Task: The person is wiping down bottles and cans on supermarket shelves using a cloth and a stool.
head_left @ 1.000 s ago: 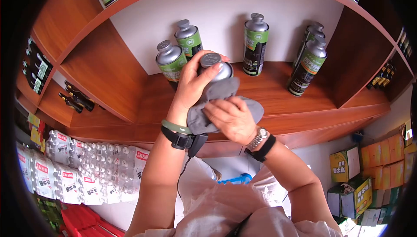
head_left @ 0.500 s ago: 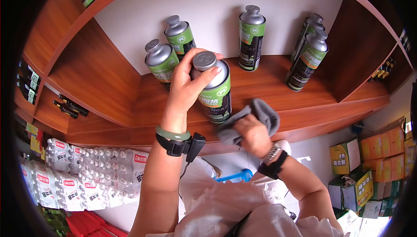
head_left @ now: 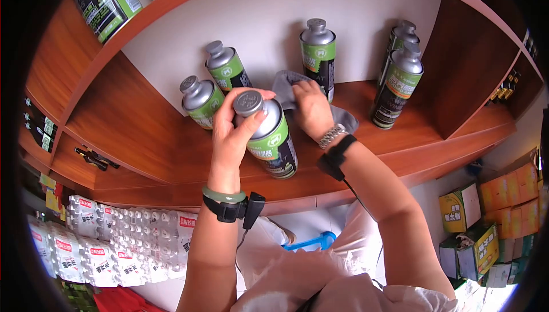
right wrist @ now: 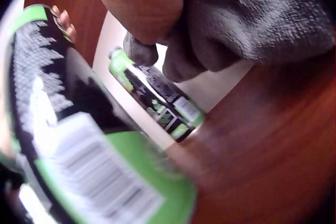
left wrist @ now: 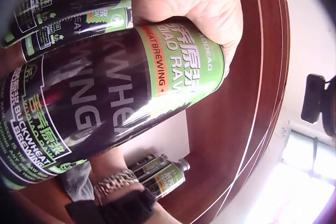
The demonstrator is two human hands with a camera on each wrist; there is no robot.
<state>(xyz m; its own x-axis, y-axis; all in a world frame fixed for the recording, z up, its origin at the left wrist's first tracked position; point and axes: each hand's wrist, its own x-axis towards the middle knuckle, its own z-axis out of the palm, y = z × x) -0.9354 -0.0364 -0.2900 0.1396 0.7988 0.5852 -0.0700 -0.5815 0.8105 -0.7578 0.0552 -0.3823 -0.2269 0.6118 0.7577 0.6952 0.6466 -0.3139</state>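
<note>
My left hand (head_left: 229, 137) grips a green and black beer can (head_left: 274, 149) round its silver shoulder, just below the round cap. The can is tilted, and its label fills much of the left wrist view. My right hand (head_left: 313, 112) holds a crumpled grey cloth (head_left: 284, 86) over the wooden shelf (head_left: 349, 152), in front of a matching can (head_left: 318, 49) by the back wall. In the right wrist view, the cloth (right wrist: 273, 19) bunches out of the curled hand. Behind my left hand stand two similar cans, the nearer one (head_left: 201, 99) partly hidden.
Two more cans, one (head_left: 398, 86) in front of the other, stand at the shelf's right. A wooden partition (head_left: 126, 123) bounds the compartment at left. Packs of bottled water (head_left: 137, 226) lie low at left; cartons (head_left: 460, 209) are stacked at right. Something blue (head_left: 311, 242) is on the floor.
The cloth was around the held can, then came off down to the right; now my right hand has it further back on the shelf. The held can has shifted slightly left and lower in view.
</note>
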